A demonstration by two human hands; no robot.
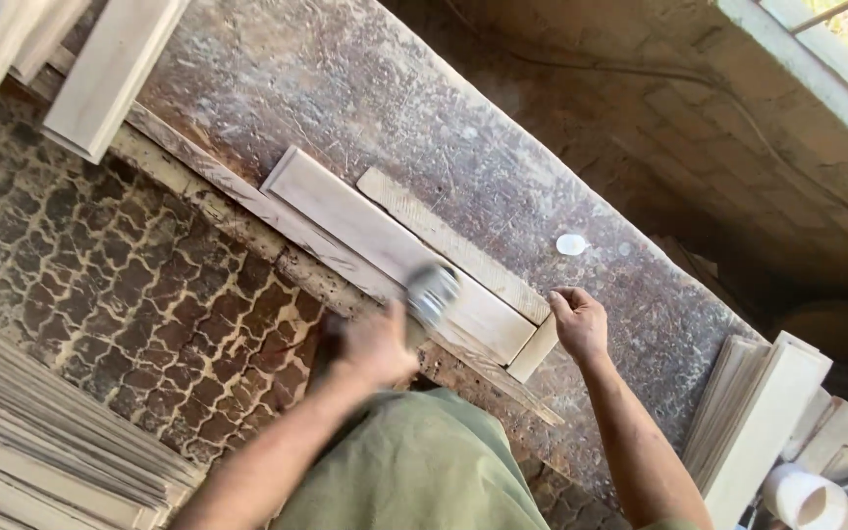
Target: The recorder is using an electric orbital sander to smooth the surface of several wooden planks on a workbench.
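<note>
A long pale wooden board lies slantwise on a worn, speckled workbench, near its front edge. A narrower strip lies along its far side, and a short block sits at its near end. My left hand is motion-blurred and shut on a grey sanding tool that presses on the board's face. My right hand has its fingers curled over the board's near end, by the strip and the block. My olive shirt fills the bottom middle.
Stacks of thin boards lie at the lower left and upper left. More planks lean at the right beside a white roll. A small white object sits on the bench. Dusty patterned floor lies left, a brick wall right.
</note>
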